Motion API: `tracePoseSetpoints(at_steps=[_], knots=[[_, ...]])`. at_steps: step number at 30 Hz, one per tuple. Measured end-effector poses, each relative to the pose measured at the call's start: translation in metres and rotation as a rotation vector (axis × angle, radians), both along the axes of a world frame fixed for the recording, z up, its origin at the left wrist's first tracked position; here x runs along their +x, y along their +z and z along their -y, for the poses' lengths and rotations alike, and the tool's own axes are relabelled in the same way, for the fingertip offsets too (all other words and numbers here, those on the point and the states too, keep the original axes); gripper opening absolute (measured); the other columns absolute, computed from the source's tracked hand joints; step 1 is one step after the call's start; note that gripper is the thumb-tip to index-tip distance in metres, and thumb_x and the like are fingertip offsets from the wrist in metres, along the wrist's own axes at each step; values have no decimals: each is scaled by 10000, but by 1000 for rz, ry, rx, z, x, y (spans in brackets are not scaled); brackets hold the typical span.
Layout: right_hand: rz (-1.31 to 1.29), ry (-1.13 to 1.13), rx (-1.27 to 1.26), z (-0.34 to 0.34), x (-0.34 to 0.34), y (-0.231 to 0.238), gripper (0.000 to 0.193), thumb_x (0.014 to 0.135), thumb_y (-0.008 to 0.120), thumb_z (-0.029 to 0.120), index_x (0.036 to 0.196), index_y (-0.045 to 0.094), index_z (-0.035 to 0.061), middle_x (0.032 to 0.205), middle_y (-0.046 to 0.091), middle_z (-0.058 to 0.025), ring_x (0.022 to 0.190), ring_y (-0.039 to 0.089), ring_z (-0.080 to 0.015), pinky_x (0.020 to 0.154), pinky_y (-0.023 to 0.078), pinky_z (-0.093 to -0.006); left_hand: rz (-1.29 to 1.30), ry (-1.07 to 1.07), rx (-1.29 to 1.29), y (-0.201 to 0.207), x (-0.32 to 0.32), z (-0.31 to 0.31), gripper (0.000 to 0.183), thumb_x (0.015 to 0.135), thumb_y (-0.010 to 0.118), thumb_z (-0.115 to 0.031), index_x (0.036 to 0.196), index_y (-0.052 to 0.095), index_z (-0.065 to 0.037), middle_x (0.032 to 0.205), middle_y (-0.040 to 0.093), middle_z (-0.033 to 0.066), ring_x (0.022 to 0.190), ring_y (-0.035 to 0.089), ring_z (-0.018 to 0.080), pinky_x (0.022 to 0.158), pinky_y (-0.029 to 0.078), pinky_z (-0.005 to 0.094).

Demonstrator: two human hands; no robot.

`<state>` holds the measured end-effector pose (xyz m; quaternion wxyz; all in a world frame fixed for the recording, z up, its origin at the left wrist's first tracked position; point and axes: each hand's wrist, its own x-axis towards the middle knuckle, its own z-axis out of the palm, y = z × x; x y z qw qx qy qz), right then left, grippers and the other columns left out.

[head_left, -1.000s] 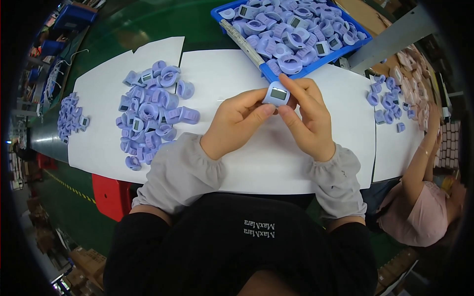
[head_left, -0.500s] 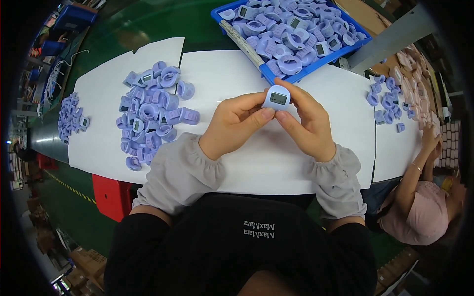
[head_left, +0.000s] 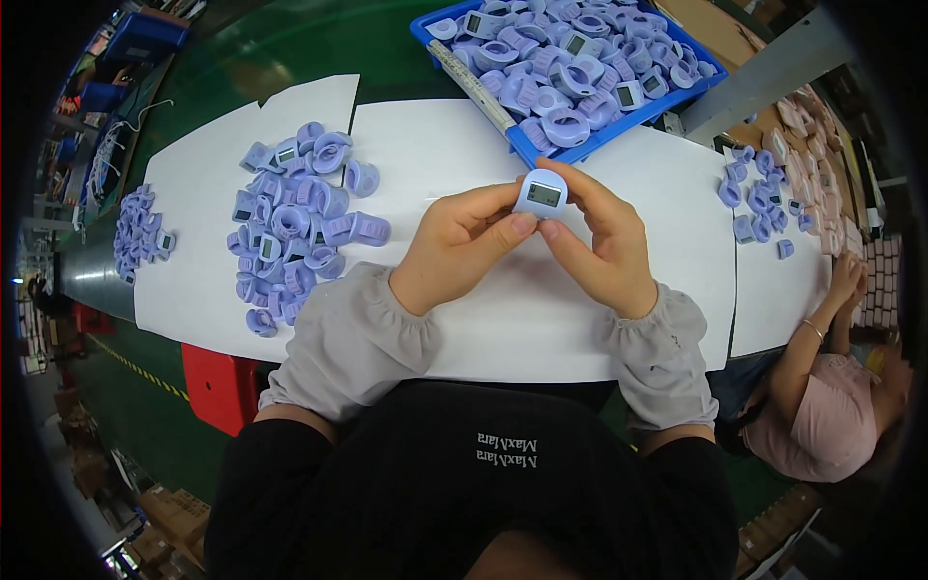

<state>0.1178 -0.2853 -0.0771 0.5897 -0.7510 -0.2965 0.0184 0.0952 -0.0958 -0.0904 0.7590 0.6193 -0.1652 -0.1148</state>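
Observation:
Between both hands I hold up one small lavender digital device, rounded at the top, its grey screen facing me. My left hand pinches its left side between thumb and fingers. On the other side, my right hand grips it the same way, closed on its edge. The part behind the screen is hidden by my fingers. To the left lies a loose heap of matching lavender devices, some showing screens and others their curved, ring-like bodies. Beyond my hands, a blue tray is piled with more of them.
White sheets cover the table. Smaller lavender clusters lie at far left and right. A grey post rises beside the tray. At right, a person in a pink top works near pale pink pieces. A red stool stands lower left.

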Motion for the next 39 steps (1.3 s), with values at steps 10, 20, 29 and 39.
tracePoseSetpoints(at_steps=[10,20,29,39], knots=[[-92,-22,184,-5,1,-6,429,802,631,18,1218,549,-46,1039,644,-117,961,618,-189,881,479,-322,17,29,-77,-5,0,3,350,966,518,-125,1275,517,39,1124,617,91,1012,579,129,880,481,260],[-230,30,249,-2,0,-4,425,829,621,6,1239,526,-52,1136,606,-126,1077,579,-200,973,439,-341,59,51,-37,-5,0,4,338,971,505,-120,1265,526,45,1106,628,89,998,587,129,875,486,259],[-73,32,156,-4,0,-8,470,812,633,-51,1258,485,-62,1158,580,-132,1087,567,-205,928,478,-333,78,-9,92,2,2,-2,327,990,460,-142,1225,532,74,1131,614,130,1028,601,193,925,476,314],[-52,-43,70,1,-1,0,464,783,657,-62,1226,518,-47,1103,605,-103,1041,593,-179,931,460,-318,5,-15,-30,3,0,7,300,983,458,-118,1207,529,70,1135,618,136,1054,595,189,924,466,297]])
